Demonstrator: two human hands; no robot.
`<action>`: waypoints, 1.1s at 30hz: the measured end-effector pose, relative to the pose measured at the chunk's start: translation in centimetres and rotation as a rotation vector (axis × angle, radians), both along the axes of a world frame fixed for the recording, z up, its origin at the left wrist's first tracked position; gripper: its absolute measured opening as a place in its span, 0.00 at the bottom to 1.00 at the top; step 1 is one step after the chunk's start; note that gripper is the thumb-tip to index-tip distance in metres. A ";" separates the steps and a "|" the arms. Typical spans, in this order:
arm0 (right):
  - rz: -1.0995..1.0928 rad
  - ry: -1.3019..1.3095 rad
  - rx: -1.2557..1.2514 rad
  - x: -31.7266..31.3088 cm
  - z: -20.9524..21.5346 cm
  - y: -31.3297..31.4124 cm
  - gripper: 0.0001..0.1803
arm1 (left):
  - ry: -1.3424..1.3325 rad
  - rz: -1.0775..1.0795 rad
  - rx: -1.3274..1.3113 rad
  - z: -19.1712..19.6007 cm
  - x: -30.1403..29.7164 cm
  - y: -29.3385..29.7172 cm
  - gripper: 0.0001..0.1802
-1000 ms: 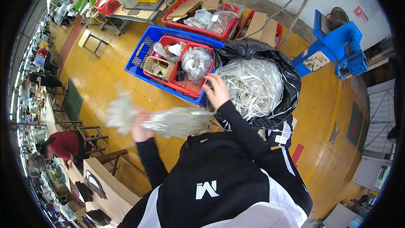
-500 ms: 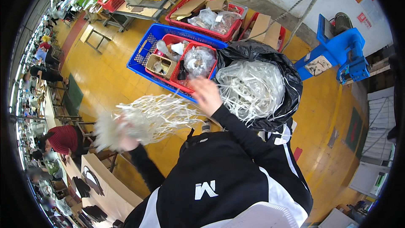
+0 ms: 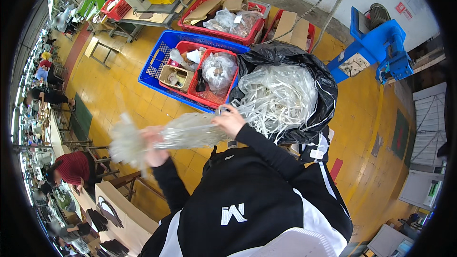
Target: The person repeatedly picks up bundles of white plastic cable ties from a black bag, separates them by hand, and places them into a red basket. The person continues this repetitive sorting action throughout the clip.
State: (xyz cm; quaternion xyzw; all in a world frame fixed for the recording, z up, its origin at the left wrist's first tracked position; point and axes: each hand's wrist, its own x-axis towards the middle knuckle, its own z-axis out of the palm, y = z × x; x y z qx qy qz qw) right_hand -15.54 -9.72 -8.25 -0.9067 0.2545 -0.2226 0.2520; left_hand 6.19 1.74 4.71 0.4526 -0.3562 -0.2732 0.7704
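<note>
My left hand [image 3: 154,146], somewhat blurred, is closed round a bundle of whitish plastic strips [image 3: 193,132]. Its bushy end fans out past that hand to the left. Closer to the black bag, my right hand [image 3: 230,122] is closed with bent fingers on the bundle's other end, and the strips stretch between both hands. From the right hand a few strands run toward a heap of clear plastic and white strips [image 3: 281,97] inside the open black plastic bag [image 3: 328,85].
A blue crate [image 3: 148,74] holds red baskets with plastic bags and cups. Behind stands a red crate [image 3: 190,19] with cardboard and bags. A blue machine [image 3: 366,43] is at the right, a cardboard-topped table [image 3: 126,209] at the lower left. Other people sit at benches far left.
My right hand has moved down slightly and now grips the strips. The loose, spread bundle is now drawn together and stretched between my hands. My left hand has shifted a little right and up.
</note>
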 end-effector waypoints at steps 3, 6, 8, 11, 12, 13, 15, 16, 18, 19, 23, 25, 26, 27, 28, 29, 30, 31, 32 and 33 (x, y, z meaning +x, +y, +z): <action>-0.200 0.196 -0.111 -4.7 -5.7 -2.4 0.13 | -0.121 0.218 -0.055 3.0 9.5 4.1 0.07; -0.445 0.221 -0.171 -11.9 -10.8 -6.4 0.10 | -0.043 0.525 -0.215 7.2 17.8 10.5 0.09; -0.671 0.306 -0.006 -17.3 -14.3 -8.2 0.07 | -0.362 0.928 -0.167 8.4 25.8 17.7 0.11; -0.672 0.408 -0.026 -21.7 -13.3 -8.9 0.08 | -0.121 1.346 -0.464 13.0 25.1 22.5 0.11; -0.668 0.452 -0.006 -23.2 -13.5 -9.0 0.08 | -0.190 1.434 -0.524 14.1 23.8 22.7 0.12; -0.664 0.497 0.015 -24.7 -13.6 -9.1 0.08 | -0.241 1.490 -0.551 14.9 22.8 22.8 0.12; -0.691 0.530 0.087 -27.1 -15.1 -9.6 0.12 | -0.321 1.607 -0.588 15.9 20.9 23.4 0.12; -0.719 0.541 0.113 -28.0 -15.6 -9.9 0.12 | -0.350 1.645 -0.582 16.0 20.3 23.7 0.13; -0.672 0.580 0.101 -27.8 -15.2 -9.8 0.12 | -0.420 1.716 -0.549 16.6 19.5 24.1 0.13; -0.649 0.602 0.094 -27.8 -14.9 -9.8 0.12 | -0.470 1.749 -0.498 16.7 19.4 24.5 0.13; -0.561 0.590 0.243 -23.5 -10.9 -10.4 0.11 | -1.408 2.051 0.366 15.8 19.2 25.2 0.15; -0.536 0.546 0.192 -21.2 -10.4 -10.5 0.14 | -1.522 1.709 0.447 12.5 19.8 23.9 0.17; -0.513 0.513 0.162 -19.8 -9.3 -10.3 0.15 | -1.398 1.469 0.391 10.2 20.7 23.2 0.20; -0.492 0.481 0.129 -18.1 -7.4 -10.2 0.16 | -1.247 1.277 0.347 7.8 21.7 22.6 0.24; -0.534 0.577 0.244 -15.7 -4.1 -9.5 0.18 | -0.925 1.041 0.291 6.2 20.0 19.8 0.21; -0.611 0.637 0.302 -14.8 -3.9 -9.4 0.18 | -0.512 0.823 0.149 4.7 18.2 16.3 0.19; -0.694 0.701 0.360 -14.3 -3.9 -9.3 0.19 | -0.130 0.705 0.039 2.6 16.6 12.7 0.16; -0.768 0.760 0.424 -13.8 -4.0 -9.2 0.19 | -0.037 0.565 0.068 1.9 13.7 10.4 0.12; -0.735 0.894 0.389 -13.2 -3.3 -8.9 0.22 | 0.040 0.517 0.066 1.2 11.4 8.7 0.11; -0.762 0.887 0.387 -13.8 -4.5 -9.0 0.22 | 0.075 0.446 0.116 0.0 10.1 7.8 0.11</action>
